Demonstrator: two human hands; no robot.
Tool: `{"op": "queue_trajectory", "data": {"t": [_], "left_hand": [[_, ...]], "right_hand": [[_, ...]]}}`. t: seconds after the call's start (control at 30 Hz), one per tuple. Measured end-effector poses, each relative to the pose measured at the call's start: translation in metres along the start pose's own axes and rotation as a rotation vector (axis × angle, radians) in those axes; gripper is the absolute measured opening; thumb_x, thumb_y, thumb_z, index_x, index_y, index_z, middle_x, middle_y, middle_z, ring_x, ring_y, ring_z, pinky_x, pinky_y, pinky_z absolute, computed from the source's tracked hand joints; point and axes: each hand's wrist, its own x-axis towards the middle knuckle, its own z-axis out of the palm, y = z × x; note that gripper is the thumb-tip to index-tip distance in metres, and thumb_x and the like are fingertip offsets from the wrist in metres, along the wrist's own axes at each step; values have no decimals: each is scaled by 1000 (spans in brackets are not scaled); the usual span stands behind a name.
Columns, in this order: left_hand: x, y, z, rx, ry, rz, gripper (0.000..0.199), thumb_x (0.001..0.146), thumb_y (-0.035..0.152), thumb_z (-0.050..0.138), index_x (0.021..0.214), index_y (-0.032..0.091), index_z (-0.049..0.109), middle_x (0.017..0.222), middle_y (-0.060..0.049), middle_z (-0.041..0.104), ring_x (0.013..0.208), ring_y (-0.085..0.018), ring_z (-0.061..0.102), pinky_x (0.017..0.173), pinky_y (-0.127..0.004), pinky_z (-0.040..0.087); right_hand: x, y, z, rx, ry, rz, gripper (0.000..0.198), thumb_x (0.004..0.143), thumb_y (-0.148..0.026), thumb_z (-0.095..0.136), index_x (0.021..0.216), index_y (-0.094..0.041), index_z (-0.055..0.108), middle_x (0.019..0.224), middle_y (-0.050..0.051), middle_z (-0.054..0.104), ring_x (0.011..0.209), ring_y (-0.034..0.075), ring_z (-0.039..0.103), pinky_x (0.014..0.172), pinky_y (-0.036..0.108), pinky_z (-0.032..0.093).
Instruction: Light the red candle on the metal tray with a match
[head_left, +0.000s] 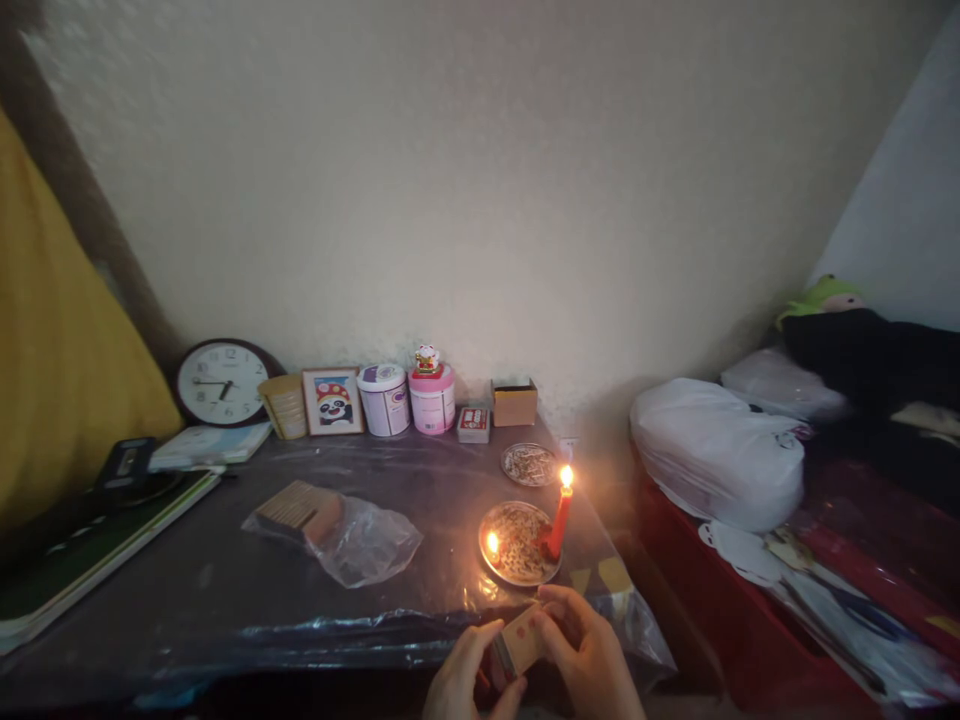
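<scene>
My left hand (471,672) and my right hand (583,650) are at the near table edge, both closed on a small stack of tan cards (523,640). Reddish round marks show on its front face. The left fingers grip its left side; the right thumb presses its right side, with the fingers behind. Just beyond stands a lit red candle (559,520), leaning slightly, on a round metal plate (495,572) with a patterned or wax-marked surface. Two yellowish pieces (615,574) lie right of the plate, near the right hand.
A clear plastic bag (375,540) with a tan block (298,505) lies left of the plate. A second plate (529,464), small box (474,425), open carton (515,405), tins (384,402), picture frame (334,402) and clock (225,382) line the wall. White bags (712,450) sit at right.
</scene>
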Motion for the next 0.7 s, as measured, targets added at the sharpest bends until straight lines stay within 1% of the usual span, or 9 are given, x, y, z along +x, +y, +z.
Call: {"op": "queue_trajectory", "data": {"t": [0.1,0.23,0.3,0.37,0.4,0.47,0.53,0.63,0.7], "left_hand": [[2,2,-3,-18,-6,-42,34,65,20,68,98,21,66,73,-1,68,53,-15,56,48,-25,45],[5,6,-6,-74,-32,-192,37,62,20,67,99,19,67,66,-1,69,48,-14,55,49,-26,46],[6,8,-4,-200,-37,-257,43,61,18,64,104,18,64,76,-3,73,57,-17,61,54,-26,49],[7,10,-3,-303,-20,-289,44,59,16,62,102,18,64,89,-5,74,70,-19,66,61,-26,51],[7,11,-2,-320,-13,-292,42,57,15,62,100,18,64,89,-5,73,73,-20,66,64,-27,52],[8,13,-2,-298,-14,-295,37,57,14,63,94,18,64,83,-3,72,72,-20,66,66,-27,52],[8,15,-2,-282,-49,-286,36,57,14,63,93,19,64,81,-2,71,71,-19,65,67,-27,50],[8,17,0,-284,-144,-271,28,61,20,64,90,19,62,76,-2,69,66,-18,62,62,-27,48],[7,15,3,-245,-204,-309,18,63,24,64,79,18,60,66,0,65,59,-16,58,56,-26,44]], "right_hand": [[3,5,-4,17,13,-10,32,75,-41,64,95,-16,65,86,11,73,84,29,69,78,37,54],[4,9,-6,-5,41,-3,31,74,-41,65,91,-15,65,90,13,73,88,30,68,80,39,53],[3,9,-4,-13,29,19,31,72,-41,65,90,-15,65,89,13,73,86,31,68,74,39,55],[1,8,-1,-29,-5,54,32,72,-41,64,90,-15,64,88,14,72,81,31,69,64,37,56],[-1,7,0,-46,-17,58,32,73,-41,62,91,-14,63,87,14,71,78,31,69,63,37,56],[-5,1,1,-125,-18,-12,28,75,-37,60,93,-15,63,88,13,69,80,29,68,68,37,56],[-9,-8,2,-253,-43,-172,22,79,-31,58,95,-18,64,101,13,64,92,27,65,81,37,53],[-16,-22,4,-390,-222,-367,14,82,-22,55,86,-22,68,119,10,56,104,24,60,91,34,47],[-19,-26,6,-411,-335,-387,17,83,-19,53,78,-22,69,119,9,57,99,22,62,89,31,48]]}}
